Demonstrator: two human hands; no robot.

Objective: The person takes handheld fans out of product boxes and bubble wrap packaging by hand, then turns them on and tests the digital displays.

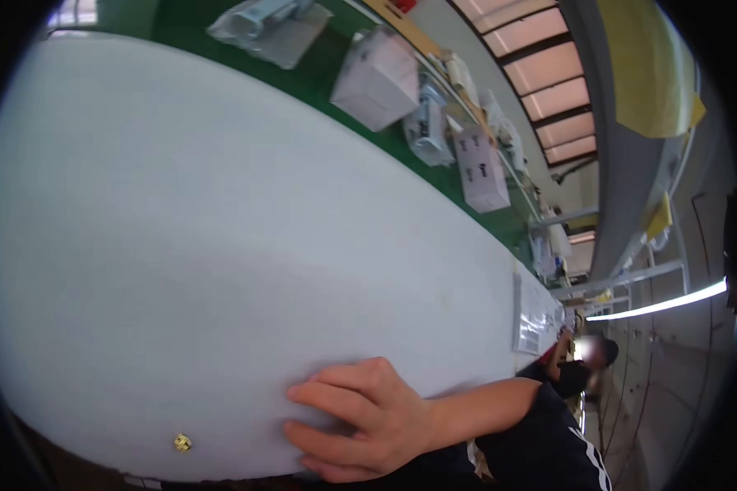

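My right hand (364,421) reaches in from the lower right and rests palm down near the table's front edge. Its fingers are bent and spread apart, with nothing visible in them. To the left of the fingertips, a small gold-coloured metal piece (182,443) lies on the white tabletop (221,229), not touching the hand. My left hand does not appear in the view.
Along the far side, a green surface (303,86) carries a white box (377,78), a printed box (481,168) and plastic-wrapped items (270,29). Papers (532,315) lie at the table's right end. Beyond them is another person (573,376) in dark clothing.
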